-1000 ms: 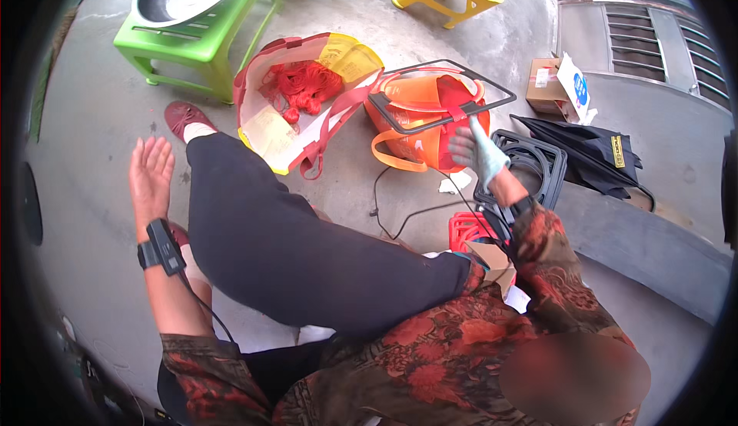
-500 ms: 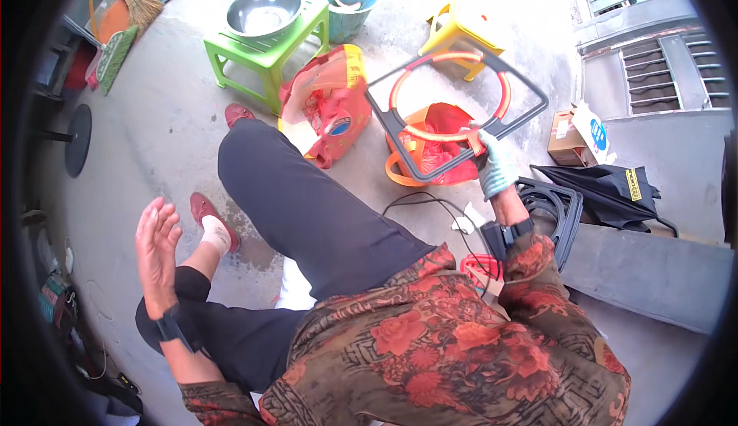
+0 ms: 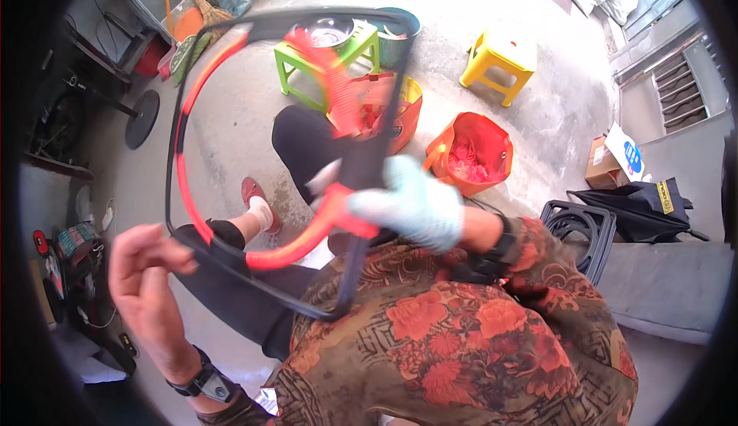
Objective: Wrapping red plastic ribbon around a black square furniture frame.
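Note:
My right hand [image 3: 415,203], in a pale blue-white glove, grips the side of a black square frame [image 3: 363,168]. Inside that frame sits a round ring [image 3: 284,257] wrapped in red-orange strip, its right side smeared by motion. Red material shows at the gloved fingers, but I cannot tell whether it is a loose end. The frame stands tilted over my lap. Close to its lower left edge is my bare left hand [image 3: 150,287], fingers bent and apart, holding nothing. To the right, more black frames [image 3: 580,234] lie together.
Ahead are an orange-red bag [image 3: 478,145] with red material, another red bag [image 3: 407,122], a green stool [image 3: 288,68] bearing a metal basin [image 3: 327,32], a blue bucket [image 3: 403,30] and a yellow stool [image 3: 503,53]. A black umbrella [image 3: 646,207] and cardboard box [image 3: 603,164] are at right.
My right hand has brought the frame with its ring from the far right to in front of me, leftward and nearer. My left hand's fingers have bent toward it. The view has shifted.

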Demonstrator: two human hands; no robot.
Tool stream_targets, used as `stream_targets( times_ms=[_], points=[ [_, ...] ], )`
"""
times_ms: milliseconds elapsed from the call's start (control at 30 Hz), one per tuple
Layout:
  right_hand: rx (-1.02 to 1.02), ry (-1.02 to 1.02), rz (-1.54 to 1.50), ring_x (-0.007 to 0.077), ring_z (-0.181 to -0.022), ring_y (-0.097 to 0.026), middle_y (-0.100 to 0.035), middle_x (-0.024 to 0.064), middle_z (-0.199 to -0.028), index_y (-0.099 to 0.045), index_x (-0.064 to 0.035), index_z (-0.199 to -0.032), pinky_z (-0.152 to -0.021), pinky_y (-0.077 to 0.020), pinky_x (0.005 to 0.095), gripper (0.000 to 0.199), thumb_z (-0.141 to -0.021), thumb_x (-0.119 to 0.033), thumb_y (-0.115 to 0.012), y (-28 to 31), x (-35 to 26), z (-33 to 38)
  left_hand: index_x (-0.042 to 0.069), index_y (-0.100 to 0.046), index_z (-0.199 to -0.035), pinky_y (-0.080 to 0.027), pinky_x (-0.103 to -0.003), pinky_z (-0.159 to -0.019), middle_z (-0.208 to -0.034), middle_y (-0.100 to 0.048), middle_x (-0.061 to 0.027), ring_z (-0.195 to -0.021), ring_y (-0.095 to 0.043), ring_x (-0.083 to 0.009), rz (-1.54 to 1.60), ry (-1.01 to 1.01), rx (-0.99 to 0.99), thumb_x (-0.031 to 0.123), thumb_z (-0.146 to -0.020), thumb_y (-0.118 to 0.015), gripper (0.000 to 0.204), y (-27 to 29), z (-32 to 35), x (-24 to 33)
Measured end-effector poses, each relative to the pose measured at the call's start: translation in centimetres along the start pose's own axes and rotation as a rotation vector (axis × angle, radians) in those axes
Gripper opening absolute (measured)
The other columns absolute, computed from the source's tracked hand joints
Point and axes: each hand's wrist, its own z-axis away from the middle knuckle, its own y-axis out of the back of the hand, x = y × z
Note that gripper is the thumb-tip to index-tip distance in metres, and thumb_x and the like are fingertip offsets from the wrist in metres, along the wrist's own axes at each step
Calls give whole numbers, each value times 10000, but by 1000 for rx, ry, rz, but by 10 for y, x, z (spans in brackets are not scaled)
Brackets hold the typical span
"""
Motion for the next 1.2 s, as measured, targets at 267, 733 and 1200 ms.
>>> stream_targets(
  times_ms=[267, 733, 1200],
  points=[
    [-330, 147, 540, 369, -777, -646, -646, 217, -786, -640, -27, -948, -708, -508, 407, 399, -837, -408, -601, -64, 36, -37, -53, -480, -1266, -450, -288, -922, -1176, -582, -107, -1036, -582, -149, 795, 619, -211, 130, -952, -496, 365, -60, 17, -103],
    [82, -553, 487, 194, -1055, -584, -608, 87, -1186, -510, -96, -1291, -892, -471, 327, 524, -863, -367, -643, 129, 210, -9, -58, -459, -1253, -540, -235, -504, -1051, -622, -151, -684, -643, -139, 1004, 560, -122, 167, -900, -570, 433, -50, 49, -119],
    [432, -67, -60, 140, -778, -622, -653, 68, -911, -570, -9, -1121, -699, -509, 264, 324, -872, -202, -649, 115, 152, -89, 1, -578, -1024, -499, -246, -447, -793, -648, -72, -630, -637, -135, 934, 630, 107, 161, -935, -547, 186, -58, 48, -135]
  ],
)
